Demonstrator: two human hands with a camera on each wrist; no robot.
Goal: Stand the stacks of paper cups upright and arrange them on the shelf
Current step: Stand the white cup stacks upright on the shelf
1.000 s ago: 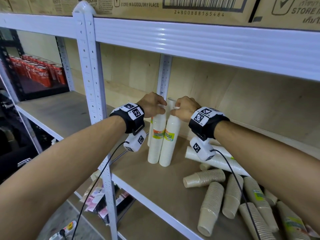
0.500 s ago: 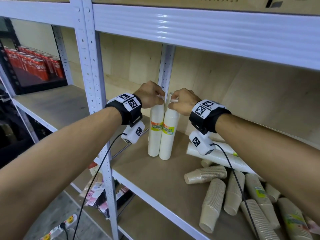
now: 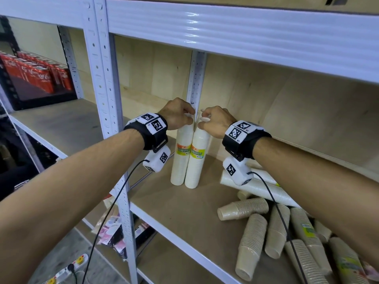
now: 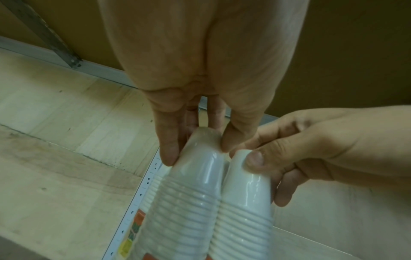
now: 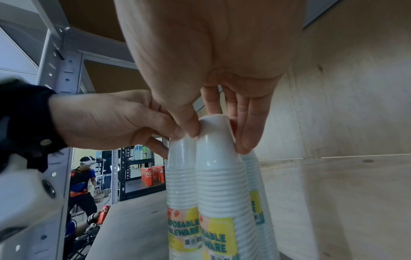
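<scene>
Two tall wrapped stacks of white paper cups stand upright side by side on the wooden shelf board (image 3: 174, 212), close to the rear post. My left hand (image 3: 187, 119) pinches the top of the left stack (image 3: 179, 160) between thumb and fingers, as the left wrist view shows (image 4: 184, 202). My right hand (image 3: 203, 123) pinches the top of the right stack (image 3: 197, 162), and the right wrist view shows its thumb and fingers round the top cup (image 5: 218, 158). A third white stack (image 5: 255, 193) stands just behind these two.
More white stacks (image 3: 258, 187) and several brown cup stacks (image 3: 252, 242) lie toppled on the shelf's right side. A white upright post (image 3: 106, 99) stands at the front left, the upper shelf beam (image 3: 225, 31) overhead. Cola cans (image 3: 37, 74) fill a far-left shelf.
Both hands keep their hold on the stack tops. The two stacks have shifted slightly back toward the rear post and stand closer together.
</scene>
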